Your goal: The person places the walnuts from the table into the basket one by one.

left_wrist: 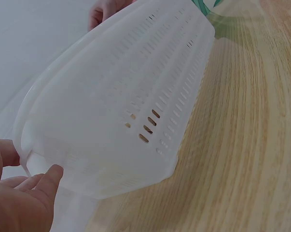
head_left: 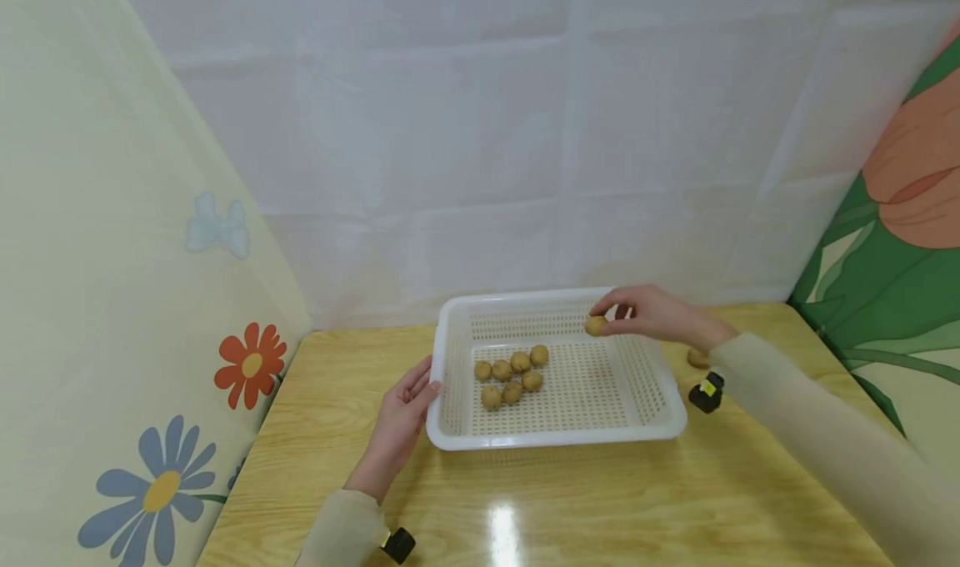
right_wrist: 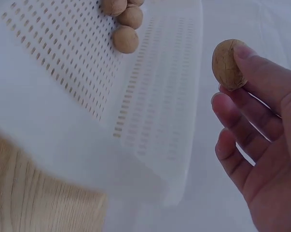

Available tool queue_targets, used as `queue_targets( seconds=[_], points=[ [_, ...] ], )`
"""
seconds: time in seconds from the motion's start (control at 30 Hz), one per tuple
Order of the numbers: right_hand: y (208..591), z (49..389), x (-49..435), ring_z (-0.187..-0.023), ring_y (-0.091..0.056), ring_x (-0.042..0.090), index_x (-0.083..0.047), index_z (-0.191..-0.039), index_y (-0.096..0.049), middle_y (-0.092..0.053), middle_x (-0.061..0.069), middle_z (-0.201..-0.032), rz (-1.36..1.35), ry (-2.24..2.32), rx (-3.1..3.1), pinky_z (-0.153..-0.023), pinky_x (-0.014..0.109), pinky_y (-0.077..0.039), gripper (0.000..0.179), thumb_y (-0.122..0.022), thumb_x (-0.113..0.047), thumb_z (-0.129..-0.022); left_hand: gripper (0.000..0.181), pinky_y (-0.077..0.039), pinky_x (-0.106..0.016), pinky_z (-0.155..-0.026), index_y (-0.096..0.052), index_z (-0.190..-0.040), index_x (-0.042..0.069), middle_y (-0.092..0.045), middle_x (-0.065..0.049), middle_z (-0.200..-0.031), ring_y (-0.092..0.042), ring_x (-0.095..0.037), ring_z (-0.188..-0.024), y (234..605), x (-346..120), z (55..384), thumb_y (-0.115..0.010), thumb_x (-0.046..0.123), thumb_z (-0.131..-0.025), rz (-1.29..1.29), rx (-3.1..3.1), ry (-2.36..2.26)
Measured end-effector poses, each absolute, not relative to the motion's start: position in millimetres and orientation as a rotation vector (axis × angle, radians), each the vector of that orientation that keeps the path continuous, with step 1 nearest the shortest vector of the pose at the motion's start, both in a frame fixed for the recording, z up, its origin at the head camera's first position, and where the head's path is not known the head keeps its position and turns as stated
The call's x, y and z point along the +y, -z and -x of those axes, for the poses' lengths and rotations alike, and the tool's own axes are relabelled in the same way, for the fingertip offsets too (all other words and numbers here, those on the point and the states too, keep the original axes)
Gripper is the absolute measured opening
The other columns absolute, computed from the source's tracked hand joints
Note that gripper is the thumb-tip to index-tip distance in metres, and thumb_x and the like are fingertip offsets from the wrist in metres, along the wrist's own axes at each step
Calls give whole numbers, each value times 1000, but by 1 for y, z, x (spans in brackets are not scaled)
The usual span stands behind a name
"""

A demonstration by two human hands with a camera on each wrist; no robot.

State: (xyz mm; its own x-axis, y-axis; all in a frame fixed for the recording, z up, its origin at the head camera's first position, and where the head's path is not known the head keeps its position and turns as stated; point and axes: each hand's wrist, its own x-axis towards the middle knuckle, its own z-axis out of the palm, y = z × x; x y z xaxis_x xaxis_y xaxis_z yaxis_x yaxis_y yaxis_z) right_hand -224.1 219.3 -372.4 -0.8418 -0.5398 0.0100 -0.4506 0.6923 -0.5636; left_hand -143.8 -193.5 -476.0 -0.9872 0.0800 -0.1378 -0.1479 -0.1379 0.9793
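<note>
A white plastic basket (head_left: 555, 440) with slotted walls stands on the table, and several walnuts (head_left: 521, 362) lie in its left half. My left hand (head_left: 401, 421) grips the basket's left rim, with the thumb over the edge; in the left wrist view, fingertips (left_wrist: 51, 176) touch the outer wall. Over the back right part of the basket, my right hand (head_left: 648, 313) pinches one walnut (right_wrist: 228, 65) between thumb and fingers. In the right wrist view this walnut shows a brown, ridged shell, apart from the basket's rim.
Another walnut (head_left: 697, 358) lies on the wooden table (head_left: 600, 500), right of the basket and partly hidden by the right sleeve. A white cloth (head_left: 450, 133) hangs behind the table. Flower-patterned panels (head_left: 251, 365) flank both sides.
</note>
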Motion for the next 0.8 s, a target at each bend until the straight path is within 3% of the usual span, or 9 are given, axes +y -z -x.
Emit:
queue_targets(
  seconds=[0.4, 0.8],
  points=[
    [397, 248, 179, -91, -66, 16, -9, -121, -75, -74, 7, -119, 853, 955, 2634, -78, 35, -55, 27, -76, -21, -96, 56, -54, -29, -103, -37, -160, 4, -45, -16, -161, -48, -30, -144, 476, -194, 144, -56, 8, -108, 74, 1966, -2259],
    [442, 258, 154, -93, -66, 14, -9, -117, -75, -74, 3, -115, 904, 901, 2517, -84, 34, -57, 23, -77, -16, -96, 58, -53, -28, -104, -37, -160, 3, -44, -19, -160, -46, -32, -145, 478, -197, 141, -58, 9, -107, 60, 1964, -2252]
  ],
)
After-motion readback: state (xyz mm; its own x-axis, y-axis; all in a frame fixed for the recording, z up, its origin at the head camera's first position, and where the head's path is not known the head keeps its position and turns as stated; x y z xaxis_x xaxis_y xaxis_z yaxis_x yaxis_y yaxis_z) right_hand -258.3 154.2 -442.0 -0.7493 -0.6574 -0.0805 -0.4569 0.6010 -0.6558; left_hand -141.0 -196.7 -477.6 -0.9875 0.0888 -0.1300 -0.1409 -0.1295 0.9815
